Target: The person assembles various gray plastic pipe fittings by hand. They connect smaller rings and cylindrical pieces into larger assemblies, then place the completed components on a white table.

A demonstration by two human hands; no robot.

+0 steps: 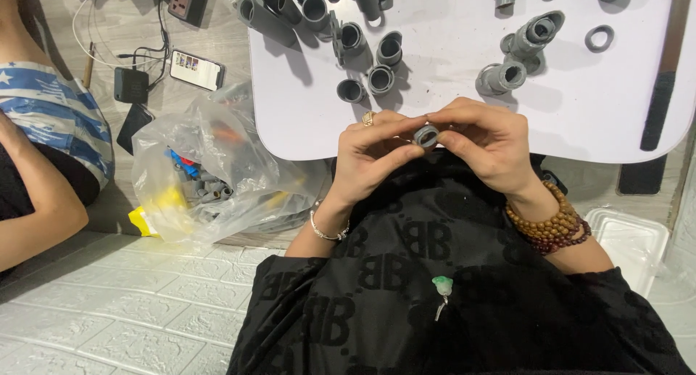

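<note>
Both hands together at the near edge of the white tabletop [449, 92], left hand [373, 161] and right hand [489, 143] pinching one small grey ring [426, 136] between their fingertips, grey pipe fittings [366, 63] scattered farther back, clear plastic bag [206, 172] at left.

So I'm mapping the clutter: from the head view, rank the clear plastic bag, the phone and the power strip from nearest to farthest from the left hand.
1. Clear plastic bag, on the floor just left of the left hand.
2. Phone, farther up-left.
3. Power strip, at the top edge.
</note>
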